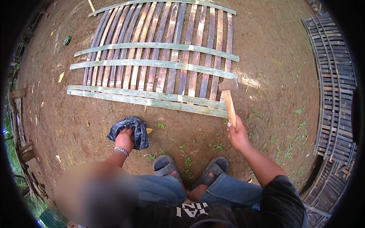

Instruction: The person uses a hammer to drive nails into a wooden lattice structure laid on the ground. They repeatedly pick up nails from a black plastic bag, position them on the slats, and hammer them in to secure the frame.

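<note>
From the head camera, a big flat frame of bamboo strips (152, 63) lies on the brown dirt ground (277, 91), in front of the person's feet. Its green strips go across, from left to right. Its brown strips go the other way, pointing away from the person.

The right hand (238, 135) has its fingers curled tight around the wooden handle of a hammer (229, 103). The handle points away from the person and leans a little to the left. The hammer's head shows over the near right corner of the frame, but I cannot tell if they touch.

The left hand (124, 140) is at a crumpled black plastic bag (140, 131). The bag hides its fingers, so I cannot tell how far open they are or if they have hold of anything. A chain bracelet (122, 151) is on that wrist.

The frame lies ahead of both hands. The right hand is nearer to it, just by its right corner. The left hand is farther back from its near edge. Two dark sandals (216, 167) point at the frame.
</note>
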Available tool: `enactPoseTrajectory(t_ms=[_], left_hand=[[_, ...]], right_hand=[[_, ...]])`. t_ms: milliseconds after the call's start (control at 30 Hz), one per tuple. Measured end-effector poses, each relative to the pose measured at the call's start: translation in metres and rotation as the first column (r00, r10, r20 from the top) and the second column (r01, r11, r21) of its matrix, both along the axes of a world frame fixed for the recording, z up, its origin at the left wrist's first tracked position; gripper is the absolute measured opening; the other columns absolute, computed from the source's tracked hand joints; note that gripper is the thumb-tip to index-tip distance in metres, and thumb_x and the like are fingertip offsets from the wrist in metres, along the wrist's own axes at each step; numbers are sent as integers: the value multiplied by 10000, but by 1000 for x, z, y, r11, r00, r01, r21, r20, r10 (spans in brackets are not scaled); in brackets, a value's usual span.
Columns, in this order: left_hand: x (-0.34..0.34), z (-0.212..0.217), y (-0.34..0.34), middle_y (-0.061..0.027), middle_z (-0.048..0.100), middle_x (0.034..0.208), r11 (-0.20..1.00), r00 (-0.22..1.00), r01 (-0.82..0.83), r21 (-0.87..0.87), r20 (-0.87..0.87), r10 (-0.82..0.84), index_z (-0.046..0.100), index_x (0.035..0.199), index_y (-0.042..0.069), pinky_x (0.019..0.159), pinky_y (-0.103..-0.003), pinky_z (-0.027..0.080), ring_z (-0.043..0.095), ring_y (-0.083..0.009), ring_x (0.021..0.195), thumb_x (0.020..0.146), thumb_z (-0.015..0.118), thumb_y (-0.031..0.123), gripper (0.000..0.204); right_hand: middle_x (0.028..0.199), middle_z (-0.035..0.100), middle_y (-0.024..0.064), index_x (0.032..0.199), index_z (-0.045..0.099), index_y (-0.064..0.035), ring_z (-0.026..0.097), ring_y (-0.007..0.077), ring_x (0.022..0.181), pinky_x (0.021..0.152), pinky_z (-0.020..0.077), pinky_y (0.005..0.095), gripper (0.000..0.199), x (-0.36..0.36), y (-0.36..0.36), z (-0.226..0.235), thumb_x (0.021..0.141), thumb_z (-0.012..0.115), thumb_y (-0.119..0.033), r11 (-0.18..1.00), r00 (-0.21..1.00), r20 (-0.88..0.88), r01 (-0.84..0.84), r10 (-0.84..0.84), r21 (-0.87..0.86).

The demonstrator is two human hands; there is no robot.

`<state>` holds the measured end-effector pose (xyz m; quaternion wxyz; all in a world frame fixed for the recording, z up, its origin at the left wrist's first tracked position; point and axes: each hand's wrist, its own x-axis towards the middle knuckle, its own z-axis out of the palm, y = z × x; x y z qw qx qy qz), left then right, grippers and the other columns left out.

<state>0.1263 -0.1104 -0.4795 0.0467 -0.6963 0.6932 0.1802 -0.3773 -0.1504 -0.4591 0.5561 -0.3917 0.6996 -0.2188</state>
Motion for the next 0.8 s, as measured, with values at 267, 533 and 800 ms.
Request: enactPoseTrajectory(t_ms=[267,533,800], left_hand=[[7,6,-6,-155,670,849,995,995,99,-23,-17,-99,670,911,62,743,-472,548,670,-379,835,805,649,44,110],[6,39,-32,-119,763,1000,967,910,87,-240,-376,-175,715,1018,50,794,-404,596,750,-281,917,840,743,17,183],[-174,69,-88,-142,680,1201,983,509,142,113,-860,25,566,1268,-23,878,-314,584,731,-199,1008,915,703,-40,379]], right_hand=[[854,590,37,1549,334,-94,529,104,600,545,483,285,561,9,1,-14,1044,570,-152,995,992,77,104,-104,3],[852,556,34,1559,286,-103,497,96,559,497,463,261,634,-7,19,-24,1019,619,-115,981,975,115,194,-190,-28],[889,600,28,1505,318,-57,552,98,601,501,477,259,723,102,-5,27,904,714,7,943,809,521,331,-274,-17]])
